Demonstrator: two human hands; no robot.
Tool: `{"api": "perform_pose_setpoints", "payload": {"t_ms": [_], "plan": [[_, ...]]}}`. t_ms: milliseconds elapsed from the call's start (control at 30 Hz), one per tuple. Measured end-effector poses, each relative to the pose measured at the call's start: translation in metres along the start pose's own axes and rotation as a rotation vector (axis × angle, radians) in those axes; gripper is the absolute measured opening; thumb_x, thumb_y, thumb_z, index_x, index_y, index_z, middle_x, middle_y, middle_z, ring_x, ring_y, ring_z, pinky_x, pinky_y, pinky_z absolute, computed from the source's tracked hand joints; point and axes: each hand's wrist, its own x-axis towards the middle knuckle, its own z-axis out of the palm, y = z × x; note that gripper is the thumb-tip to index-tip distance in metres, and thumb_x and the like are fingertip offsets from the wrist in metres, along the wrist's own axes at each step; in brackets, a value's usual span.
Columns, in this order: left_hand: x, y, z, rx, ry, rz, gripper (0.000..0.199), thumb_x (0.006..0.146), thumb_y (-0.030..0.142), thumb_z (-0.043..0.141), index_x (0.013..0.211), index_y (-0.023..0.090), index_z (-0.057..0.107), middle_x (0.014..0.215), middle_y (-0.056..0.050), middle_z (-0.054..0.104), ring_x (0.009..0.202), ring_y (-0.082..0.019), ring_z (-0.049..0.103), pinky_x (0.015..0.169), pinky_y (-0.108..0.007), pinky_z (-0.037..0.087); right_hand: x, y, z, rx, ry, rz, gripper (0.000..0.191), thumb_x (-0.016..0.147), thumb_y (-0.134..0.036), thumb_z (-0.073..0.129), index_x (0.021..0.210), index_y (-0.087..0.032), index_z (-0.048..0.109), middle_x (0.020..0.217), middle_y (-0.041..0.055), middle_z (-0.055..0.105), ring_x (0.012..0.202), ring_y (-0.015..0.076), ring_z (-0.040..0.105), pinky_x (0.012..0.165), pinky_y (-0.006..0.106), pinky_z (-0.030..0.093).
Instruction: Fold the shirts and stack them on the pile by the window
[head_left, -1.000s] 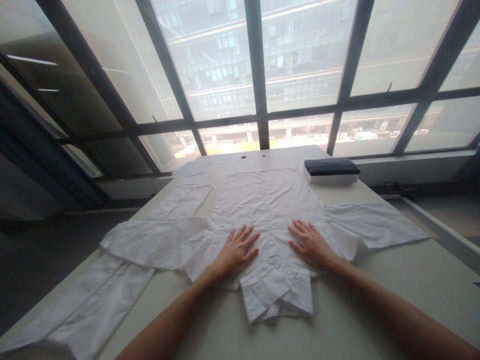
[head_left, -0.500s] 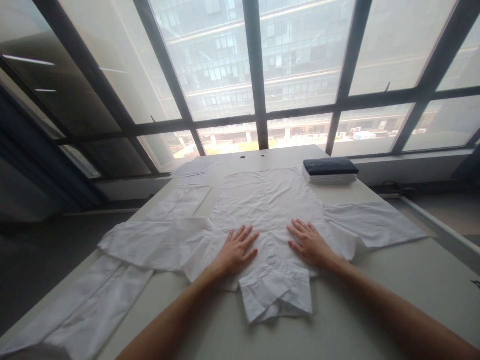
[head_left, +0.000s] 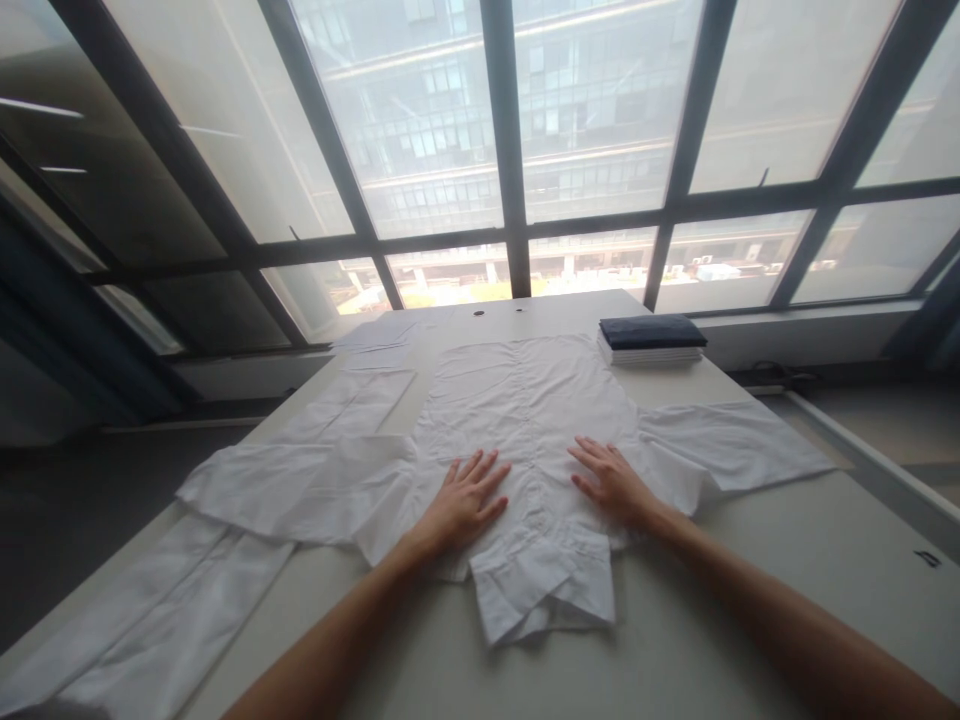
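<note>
A white shirt [head_left: 525, 400] lies spread out on the white table [head_left: 675, 600], its sleeves stretched to both sides and its collar end toward me. My left hand [head_left: 466, 500] rests palm down on the shirt, left of the button line, fingers apart. On the right of that line, my right hand [head_left: 611, 485] is over the fabric, its fingers also spread. Neither hand holds anything. The left sleeve [head_left: 292, 490] overlaps another long white cloth [head_left: 165, 600].
Behind the right sleeve is a folded stack [head_left: 651, 340], dark blue on top and white below. Thin white sheets [head_left: 375, 335] lie at the back left. Large windows [head_left: 585, 130] stand behind the table, and a dark curtain [head_left: 67, 310] hangs at left.
The whole view has shifted slightly. My right hand's fingers have spread a little and moved slightly over the shirt; the left hand stays in nearly the same spot.
</note>
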Motion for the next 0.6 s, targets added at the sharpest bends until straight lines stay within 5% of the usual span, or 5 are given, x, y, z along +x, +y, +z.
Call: {"api": "perform_pose_setpoints", "payload": {"t_ms": [200, 367, 500, 600], "plan": [[0.002, -0.006, 0.005, 0.016, 0.031, 0.014, 0.055, 0.104, 0.054, 0.04, 0.155, 0.034, 0.039, 0.164, -0.007, 0.031, 0.152, -0.033, 0.025, 0.118, -0.061, 0.023, 0.006, 0.026, -0.057, 0.295, 0.43, 0.086, 0.043, 0.097, -0.042, 0.043, 0.121, -0.019, 0.069, 0.129, 0.0124, 0.068, 0.113, 0.0257, 0.065, 0.09, 0.038, 0.056], [0.004, -0.01, 0.008, 0.023, 0.038, 0.019, 0.055, 0.104, 0.052, 0.04, 0.156, 0.034, 0.038, 0.164, -0.006, 0.031, 0.152, -0.034, 0.025, 0.118, -0.062, 0.023, -0.011, 0.113, -0.111, 0.147, 0.673, 0.416, 0.039, 0.086, -0.033, 0.051, 0.112, -0.012, 0.072, 0.108, 0.0156, 0.075, 0.09, 0.0253, 0.071, 0.082, 0.036, 0.056], [0.005, -0.013, 0.011, 0.02, 0.024, 0.018, 0.056, 0.104, 0.053, 0.037, 0.157, 0.035, 0.036, 0.165, -0.005, 0.027, 0.153, -0.033, 0.022, 0.118, -0.062, 0.022, -0.036, 0.183, -0.127, -0.013, 0.673, 0.704, 0.039, 0.08, -0.029, 0.054, 0.108, -0.009, 0.074, 0.103, 0.0171, 0.076, 0.087, 0.0271, 0.07, 0.087, 0.037, 0.053], [0.006, -0.016, 0.013, 0.031, 0.019, 0.016, 0.056, 0.104, 0.054, 0.035, 0.157, 0.035, 0.035, 0.165, -0.004, 0.027, 0.153, -0.033, 0.021, 0.118, -0.062, 0.021, -0.049, 0.206, -0.127, -0.048, 0.642, 0.794, 0.038, 0.078, -0.026, 0.055, 0.106, -0.009, 0.075, 0.1, 0.0175, 0.075, 0.094, 0.0298, 0.069, 0.09, 0.039, 0.052]]}}
